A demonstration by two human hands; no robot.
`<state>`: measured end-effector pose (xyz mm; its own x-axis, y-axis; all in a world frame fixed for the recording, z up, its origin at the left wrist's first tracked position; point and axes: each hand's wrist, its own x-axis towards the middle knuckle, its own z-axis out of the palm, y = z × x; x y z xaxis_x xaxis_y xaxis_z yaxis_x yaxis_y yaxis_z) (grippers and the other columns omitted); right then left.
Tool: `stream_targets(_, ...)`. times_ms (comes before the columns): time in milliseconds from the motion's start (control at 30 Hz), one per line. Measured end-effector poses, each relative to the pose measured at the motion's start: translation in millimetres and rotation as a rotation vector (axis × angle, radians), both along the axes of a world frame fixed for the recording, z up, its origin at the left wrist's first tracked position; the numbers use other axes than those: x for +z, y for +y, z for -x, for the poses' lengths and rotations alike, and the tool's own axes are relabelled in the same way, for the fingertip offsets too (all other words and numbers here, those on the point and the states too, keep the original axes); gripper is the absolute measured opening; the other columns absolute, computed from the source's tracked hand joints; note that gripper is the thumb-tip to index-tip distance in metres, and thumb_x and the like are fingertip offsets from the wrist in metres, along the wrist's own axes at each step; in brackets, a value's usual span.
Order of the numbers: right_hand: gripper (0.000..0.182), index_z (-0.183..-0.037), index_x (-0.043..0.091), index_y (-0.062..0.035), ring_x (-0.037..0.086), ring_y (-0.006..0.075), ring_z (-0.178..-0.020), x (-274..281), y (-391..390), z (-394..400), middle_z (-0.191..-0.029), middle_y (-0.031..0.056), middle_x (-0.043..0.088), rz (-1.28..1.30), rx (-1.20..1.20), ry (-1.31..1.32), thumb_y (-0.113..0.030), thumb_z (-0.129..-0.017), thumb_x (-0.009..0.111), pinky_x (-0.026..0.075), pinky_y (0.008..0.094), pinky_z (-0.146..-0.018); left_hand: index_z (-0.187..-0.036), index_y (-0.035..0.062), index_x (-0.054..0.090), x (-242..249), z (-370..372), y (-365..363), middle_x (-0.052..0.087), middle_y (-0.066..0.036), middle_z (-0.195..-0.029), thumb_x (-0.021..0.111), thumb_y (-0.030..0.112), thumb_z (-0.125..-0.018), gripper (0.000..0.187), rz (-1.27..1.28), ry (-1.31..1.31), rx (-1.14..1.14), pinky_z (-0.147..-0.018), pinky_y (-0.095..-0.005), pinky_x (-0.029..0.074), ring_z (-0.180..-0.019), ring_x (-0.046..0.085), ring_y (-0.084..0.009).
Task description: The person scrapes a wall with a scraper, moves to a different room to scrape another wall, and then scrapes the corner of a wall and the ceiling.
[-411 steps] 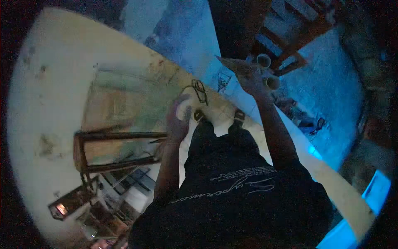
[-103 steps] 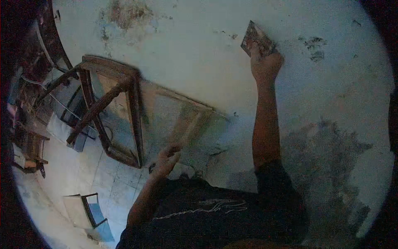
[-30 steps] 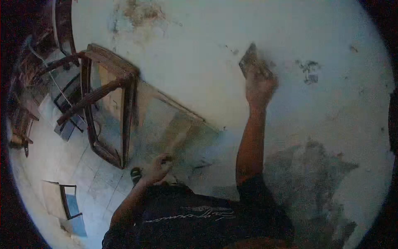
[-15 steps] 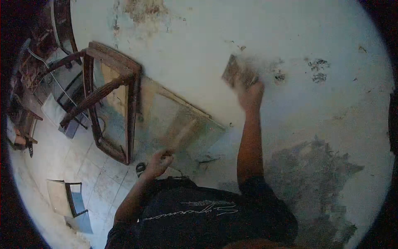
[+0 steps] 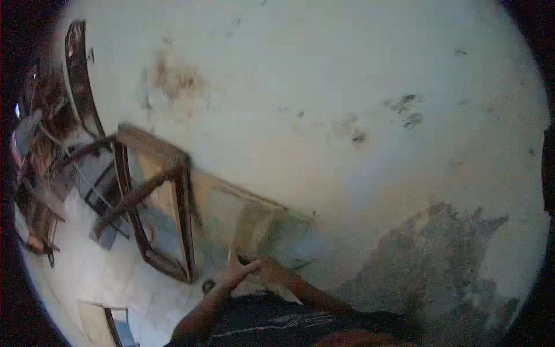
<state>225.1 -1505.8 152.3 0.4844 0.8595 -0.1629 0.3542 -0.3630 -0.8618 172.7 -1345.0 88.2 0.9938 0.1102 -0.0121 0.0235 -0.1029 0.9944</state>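
Low in front of my body, my two hands meet. My left hand (image 5: 236,270) is closed, its fingers curled beside the other hand. A pale, narrow shape rises from it, too blurred to name. My right hand (image 5: 270,269) reaches across from the right and touches or nearly touches the left one. Its fingers are smeared, and whatever they grip is hidden. Behind both hands a flat panel (image 5: 237,195) with a light edge leans against the wall. The pale wall (image 5: 324,69) carries dark chipped spots (image 5: 358,137) and a large grey patch (image 5: 425,254).
A dark wooden frame with legs (image 5: 185,214), perhaps a chair, stands tilted to the left of my hands. Farther left are cluttered furniture pieces (image 5: 43,144) and a tall dark frame (image 5: 81,75). Another chair (image 5: 107,324) is on the tiled floor (image 5: 150,295) at lower left.
My right hand has come down from the wall, where it held a brownish rectangular block, to my left hand. The view has tilted upward, so the wall and furniture sit lower.
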Motion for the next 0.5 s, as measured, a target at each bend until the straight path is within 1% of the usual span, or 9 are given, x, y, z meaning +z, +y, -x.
stream_targets(33,0.038,-0.112,0.060,0.0012,0.060,0.0282,-0.096,37,9,-6,-0.102,0.0196,0.063,-0.017,0.058,-0.090,-0.025,-0.084,0.064,0.045,0.0423,-0.088,-0.146,0.0033,0.018,-1,-7,-4,0.036,-0.023,-0.137,0.083,0.040,-0.069,0.107,0.062,-0.007,0.052,-0.097,-0.0440,0.043,-0.122,0.045,-0.0343)
stream_targets(100,0.040,-0.114,0.058,0.0012,0.059,0.0295,-0.099,53,12,-22,-0.105,0.0197,0.062,0.008,0.099,-0.116,-0.024,-0.084,0.064,0.045,0.0432,-0.089,-0.147,0.0025,0.012,6,-6,-3,0.034,-0.024,-0.138,0.084,0.038,-0.068,0.113,0.125,0.012,0.088,-0.096,-0.0445,0.044,-0.122,0.045,-0.0360)
stream_targets(167,0.042,-0.117,0.056,0.0013,0.058,0.0308,-0.102,48,8,-23,-0.108,0.0199,0.060,0.049,0.145,-0.101,-0.024,-0.084,0.064,0.045,0.0441,-0.090,-0.148,0.0047,0.004,32,-13,-1,0.028,-0.025,-0.140,0.083,0.036,-0.070,0.115,0.189,-0.110,0.080,-0.095,-0.0455,0.045,-0.123,0.043,-0.0367)
stream_targets(200,0.042,-0.117,0.056,0.0013,0.058,0.0311,-0.103,37,3,-7,-0.108,0.0199,0.060,0.068,0.151,-0.068,-0.024,-0.084,0.064,0.044,0.0443,-0.090,-0.149,0.0110,0.003,14,-16,5,0.029,-0.026,-0.139,0.080,0.030,-0.074,0.109,0.054,-0.087,0.101,-0.094,-0.0477,0.045,-0.120,0.045,-0.0374)
stream_targets(233,0.043,-0.118,0.055,0.0013,0.058,0.0315,-0.104,27,-2,10,-0.109,0.0199,0.059,0.088,0.157,-0.035,-0.024,-0.084,0.064,0.044,0.0446,-0.091,-0.149,0.0110,0.003,28,0,0,0.029,-0.026,-0.139,0.080,0.030,-0.074,0.109,0.066,-0.046,0.090,-0.094,-0.0477,0.045,-0.120,0.045,-0.0374)
stream_targets(300,0.046,-0.125,0.049,-0.0020,0.056,0.0325,-0.106,27,6,22,-0.123,0.0178,0.053,-0.131,-0.073,-0.245,-0.026,-0.088,0.061,0.044,0.0448,-0.093,-0.149,0.0107,0.002,82,11,3,0.030,-0.025,-0.137,0.078,0.027,-0.074,0.108,0.224,-0.005,0.142,-0.088,-0.0449,0.049,-0.118,0.047,-0.0355)
stream_targets(400,0.048,-0.130,0.044,-0.0047,0.055,0.0317,-0.110,36,18,44,-0.127,0.0158,0.049,-0.252,-0.100,-0.170,-0.024,-0.089,0.061,0.042,0.0425,-0.096,-0.149,0.0060,0.002,50,14,11,0.038,-0.023,-0.132,0.079,0.026,-0.073,0.110,0.191,-0.100,0.163,-0.081,-0.0401,0.052,-0.111,0.052,-0.0320)
stream_targets(433,0.050,-0.132,0.042,-0.0056,0.054,0.0314,-0.111,27,21,51,-0.128,0.0151,0.047,-0.291,-0.102,-0.145,-0.023,-0.090,0.061,0.042,0.0417,-0.097,-0.149,0.0060,0.002,62,18,10,0.038,-0.023,-0.132,0.079,0.026,-0.073,0.110,0.195,-0.114,0.178,-0.081,-0.0401,0.052,-0.111,0.052,-0.0320)
stream_targets(500,0.051,-0.133,0.042,-0.0039,0.053,0.0292,-0.115,-20,23,52,-0.128,0.0157,0.049,0.016,-0.115,-0.375,-0.015,-0.088,0.064,0.042,0.0394,-0.098,-0.147,0.0015,0.004,92,34,10,0.047,-0.021,-0.123,0.079,0.024,-0.073,0.108,0.116,-0.086,0.161,-0.080,-0.0372,0.052,-0.107,0.055,-0.0278)
